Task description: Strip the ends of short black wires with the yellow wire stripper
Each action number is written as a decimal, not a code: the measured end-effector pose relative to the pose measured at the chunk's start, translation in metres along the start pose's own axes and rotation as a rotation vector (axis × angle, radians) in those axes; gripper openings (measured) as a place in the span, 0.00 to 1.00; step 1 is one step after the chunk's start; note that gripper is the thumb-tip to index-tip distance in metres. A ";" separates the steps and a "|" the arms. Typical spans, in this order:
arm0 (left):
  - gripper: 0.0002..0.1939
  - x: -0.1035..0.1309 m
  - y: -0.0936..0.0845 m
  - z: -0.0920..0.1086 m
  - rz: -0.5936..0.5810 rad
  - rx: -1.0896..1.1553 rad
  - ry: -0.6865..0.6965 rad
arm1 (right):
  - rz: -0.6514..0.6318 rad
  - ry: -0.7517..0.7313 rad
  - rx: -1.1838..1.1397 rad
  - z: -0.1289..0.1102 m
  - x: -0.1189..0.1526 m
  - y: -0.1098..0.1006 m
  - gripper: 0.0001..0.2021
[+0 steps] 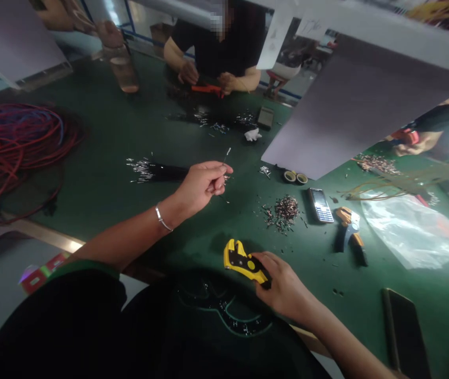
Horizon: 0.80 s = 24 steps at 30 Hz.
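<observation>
Two bare hands were at work over the green table (pixel 101 131). The left hand (pixel 208 181) had thumb and fingers pinched together on a thin dark wire (pixel 227 153), whose pale tip stuck up toward the far side; whether more strands were tucked inside that grip, I could not tell. The right hand (pixel 281 279), at the near edge, had its fingers curled round the handle of a yellow-and-black hand tool (pixel 245 261), whose mouth faced left, parted, with no wire visible in it. Tool and wire tip were well apart.

As for progress, a bundle of dark wires (pixel 165 172) lay to the left, partly hidden by the left hand, its left ends showing bright, pale tips. A heap of small clippings (pixel 286 209) lay right of the left hand; it suggested that a good many pieces had already been cut off. The wire in the fingers seemed between steps, since the tool was not on it. How many ends were left undone could not be judged, the tips being too small and blurred.
</observation>
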<state>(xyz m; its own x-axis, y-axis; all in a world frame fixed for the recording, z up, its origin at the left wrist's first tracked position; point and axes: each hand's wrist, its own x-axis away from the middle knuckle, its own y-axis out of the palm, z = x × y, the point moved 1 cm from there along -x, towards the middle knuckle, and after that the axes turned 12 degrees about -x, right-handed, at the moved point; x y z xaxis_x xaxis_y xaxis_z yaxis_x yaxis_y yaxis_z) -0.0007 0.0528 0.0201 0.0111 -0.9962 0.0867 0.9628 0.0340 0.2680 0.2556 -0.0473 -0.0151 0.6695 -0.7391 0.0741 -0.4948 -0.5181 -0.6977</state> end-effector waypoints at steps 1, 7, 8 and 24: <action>0.07 -0.001 -0.001 0.001 0.009 -0.002 0.007 | 0.013 -0.005 -0.003 0.002 0.003 -0.002 0.24; 0.07 -0.004 -0.004 0.002 0.034 -0.039 0.002 | 0.137 -0.102 0.266 0.026 0.022 -0.018 0.22; 0.07 -0.004 -0.004 0.002 0.033 -0.041 0.001 | 0.137 -0.119 0.300 0.026 0.024 -0.019 0.21; 0.07 -0.007 -0.012 0.009 0.030 -0.076 0.030 | 0.014 -0.192 0.568 0.034 -0.023 -0.060 0.20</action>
<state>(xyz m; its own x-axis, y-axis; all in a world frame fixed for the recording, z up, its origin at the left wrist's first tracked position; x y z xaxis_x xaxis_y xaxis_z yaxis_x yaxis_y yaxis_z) -0.0147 0.0606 0.0250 0.0470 -0.9968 0.0648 0.9797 0.0587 0.1916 0.2885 0.0158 0.0012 0.7792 -0.6260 -0.0308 -0.1662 -0.1591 -0.9732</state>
